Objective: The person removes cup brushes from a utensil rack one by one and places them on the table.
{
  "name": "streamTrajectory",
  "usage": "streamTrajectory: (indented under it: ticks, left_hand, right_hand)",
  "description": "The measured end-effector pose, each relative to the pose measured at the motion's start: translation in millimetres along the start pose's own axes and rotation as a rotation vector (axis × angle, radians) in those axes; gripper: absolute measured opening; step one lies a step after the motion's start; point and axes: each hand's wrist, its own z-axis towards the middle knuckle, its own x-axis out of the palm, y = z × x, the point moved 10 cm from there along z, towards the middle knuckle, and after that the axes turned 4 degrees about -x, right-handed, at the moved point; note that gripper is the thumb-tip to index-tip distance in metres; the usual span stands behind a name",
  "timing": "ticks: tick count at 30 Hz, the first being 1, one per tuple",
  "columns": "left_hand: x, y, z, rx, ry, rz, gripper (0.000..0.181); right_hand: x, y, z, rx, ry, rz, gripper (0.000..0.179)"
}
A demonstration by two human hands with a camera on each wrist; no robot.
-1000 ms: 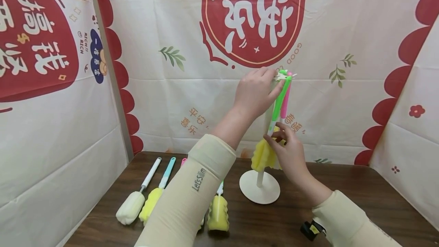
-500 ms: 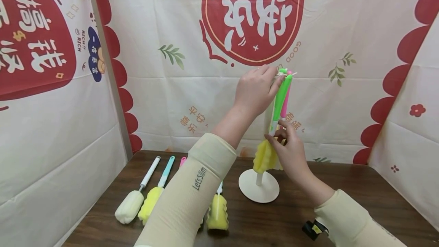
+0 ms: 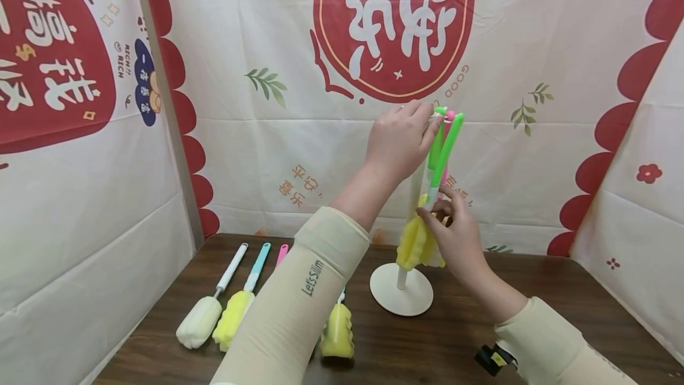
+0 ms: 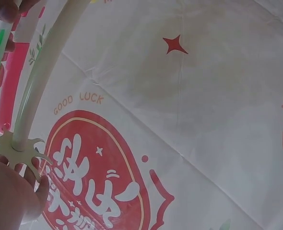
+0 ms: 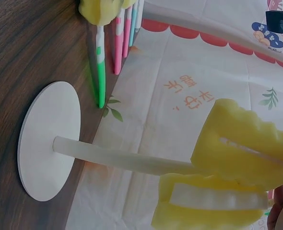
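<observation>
A cream stand with a round base (image 3: 401,299) and an upright pole (image 5: 132,158) has a hook ring (image 4: 9,152) on top. At that ring my left hand (image 3: 399,141) grips the hooks, fingers curled beneath it in the left wrist view. With thumb and fingers my right hand (image 3: 458,242) pinches the white neck of a green-handled sponge brush (image 3: 447,150), its handle tip leaning right of the ring. Another green handle (image 3: 435,150) and a pink-handled brush (image 4: 12,86) hang by the pole. Yellow sponge heads (image 5: 247,148) cluster below the right hand.
On the dark wooden table (image 3: 454,337), left of the stand, lie several sponge brushes, among them a white-handled one (image 3: 199,321) and a blue-handled one (image 3: 232,316). My left sleeve (image 3: 304,296) hides part of the row. Printed cloth (image 3: 224,153) walls the back and sides.
The top of the held green handle has swung right, away from the ring, uncovering the second green handle behind it. My right hand has shifted slightly right; the left hand stays at the ring.
</observation>
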Motion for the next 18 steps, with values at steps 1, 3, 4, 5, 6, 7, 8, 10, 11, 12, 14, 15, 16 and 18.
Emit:
streamTrajectory:
  ticks: [1, 3, 4, 5, 6, 7, 8, 10, 11, 12, 14, 15, 16, 18]
  left_hand:
    - [0.3, -0.2, 0.1, 0.001, 0.001, 0.005, 0.040]
    - [0.8, -0.5, 0.3, 0.002, 0.003, 0.014, 0.041]
    - [0.9, -0.7, 0.5, 0.002, 0.003, 0.017, 0.041]
    - [1.1, -0.8, 0.5, 0.003, 0.002, 0.021, 0.041]
    - [1.1, -0.9, 0.5, 0.005, 0.000, 0.024, 0.040]
    - [0.9, -1.1, 0.5, 0.007, -0.003, 0.028, 0.040]
    - [0.7, -1.4, 0.5, 0.009, -0.007, 0.033, 0.040]
    - [0.3, -1.7, 0.4, 0.015, -0.015, 0.039, 0.039]
    - [0.1, -1.8, 0.3, 0.017, -0.019, 0.043, 0.039]
    - [0.1, -1.8, 0.4, 0.017, -0.021, 0.043, 0.038]
    - [0.5, -1.8, 0.5, 0.017, -0.023, 0.042, 0.038]
    - [0.8, -1.8, 0.5, 0.016, -0.022, 0.040, 0.037]
    - [1.1, -1.7, 0.5, 0.014, -0.022, 0.040, 0.037]
    - [1.6, -1.7, 0.5, 0.010, -0.023, 0.038, 0.037]
  right_hand:
    - [-0.3, 0.4, -0.1, -0.005, 0.001, -0.002, 0.053]
    - [-1.4, 0.9, -0.5, -0.011, 0.000, -0.010, 0.054]
    - [-2.0, 0.9, -0.8, -0.013, 0.001, -0.011, 0.055]
    - [-2.5, 1.2, -1.1, -0.017, 0.002, -0.009, 0.055]
    - [-3.2, 1.5, -1.4, -0.020, 0.002, -0.005, 0.055]
    - [-3.9, 1.9, -1.8, -0.025, 0.002, -0.001, 0.055]
    - [-4.8, 2.3, -2.2, -0.027, 0.002, 0.003, 0.056]
    - [-6.5, 3.3, -3.1, -0.034, -0.002, 0.014, 0.057]
    - [-7.5, 4.2, -3.7, -0.039, -0.006, 0.015, 0.057]
    - [-8.7, 4.8, -4.3, -0.043, -0.011, 0.013, 0.057]
    - [-10.8, 5.3, -5.8, -0.050, -0.019, 0.007, 0.056]
    - [-11.7, 5.3, -6.6, -0.051, -0.021, 0.000, 0.056]
    - [-12.5, 5.2, -7.6, -0.053, -0.023, -0.007, 0.055]
    - [-14.4, 5.1, -9.7, -0.052, -0.028, -0.024, 0.054]
